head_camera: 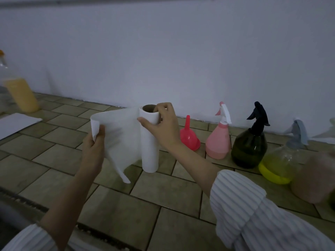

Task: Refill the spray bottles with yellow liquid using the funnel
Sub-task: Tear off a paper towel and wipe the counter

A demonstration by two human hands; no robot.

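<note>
Your right hand clamps the paper roll top, steadying it upright on the bench while your left hand pinches the sheet taut, probably to tear it. Funnel and spray bottles wait along the bench's back edge.

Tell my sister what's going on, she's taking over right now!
Left hand pinches a pulled-out paper towel sheet. Right hand grips the top of the paper towel roll.
The red funnel sits upside down on the tiled counter, untouched, beside the pink, dark green and clear yellow-bottomed spray bottles.
The yellow liquid container stands far left.
No pouring is underway.
</note>
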